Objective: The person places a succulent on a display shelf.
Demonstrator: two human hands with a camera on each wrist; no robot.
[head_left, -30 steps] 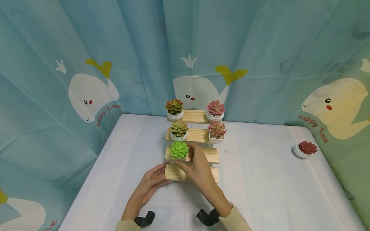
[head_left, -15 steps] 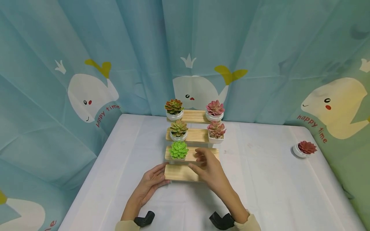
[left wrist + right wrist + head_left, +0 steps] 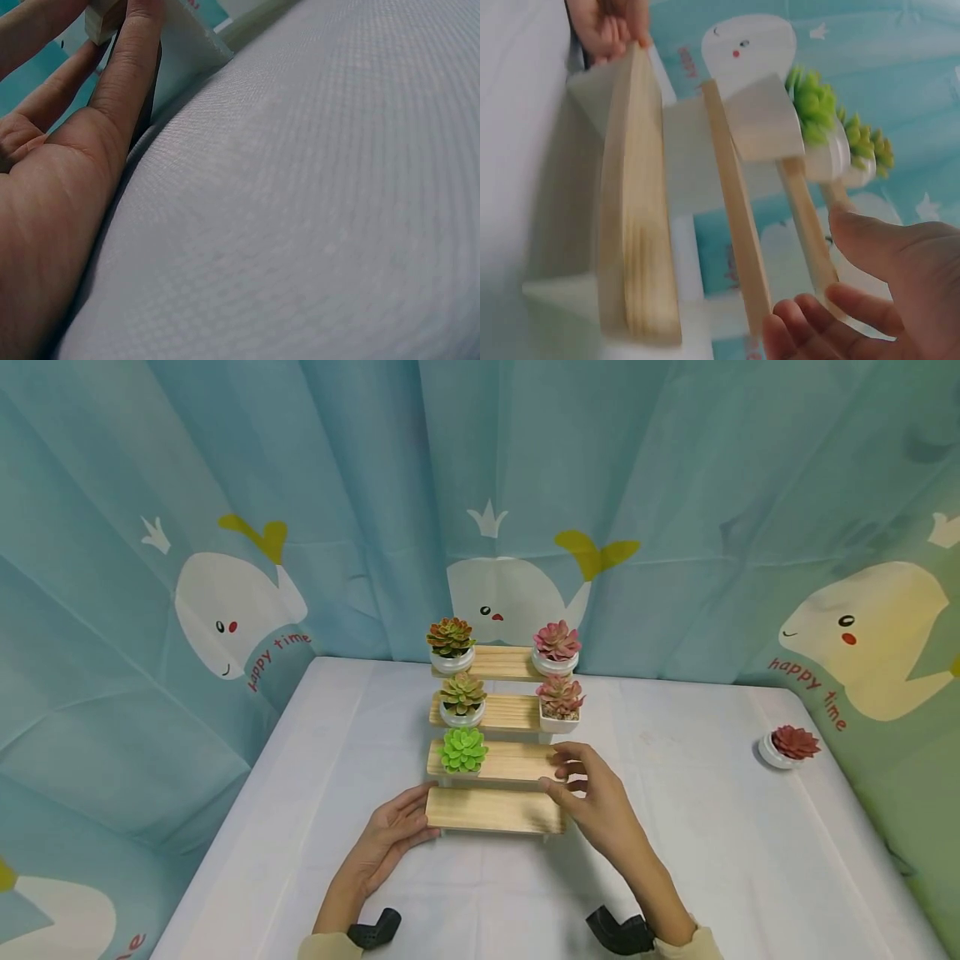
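Observation:
A stepped wooden shelf [image 3: 495,810] with four tiers stands mid-table. A bright green succulent [image 3: 463,750] in a white pot sits at the left of its third tier. My left hand [image 3: 408,814] rests on the table, its straight fingers touching the left end of the bottom board. My right hand [image 3: 573,777] hovers at the right end of the two lower boards, fingers relaxed and holding nothing. The right wrist view shows the boards [image 3: 634,225] edge-on, the green succulent [image 3: 814,105] and my open right hand [image 3: 855,300]. The left wrist view shows my left hand's fingers [image 3: 120,82] against the shelf's end.
Two potted succulents [image 3: 452,643] stand on the top tier and two more [image 3: 558,702] on the second. A red succulent in a white pot [image 3: 787,747] sits alone near the table's right edge. A whale-print curtain [image 3: 225,610] hangs behind the white table [image 3: 675,860].
My right hand has let go of the green succulent's pot and moved right along the shelf to its right end. The left hand has stayed put.

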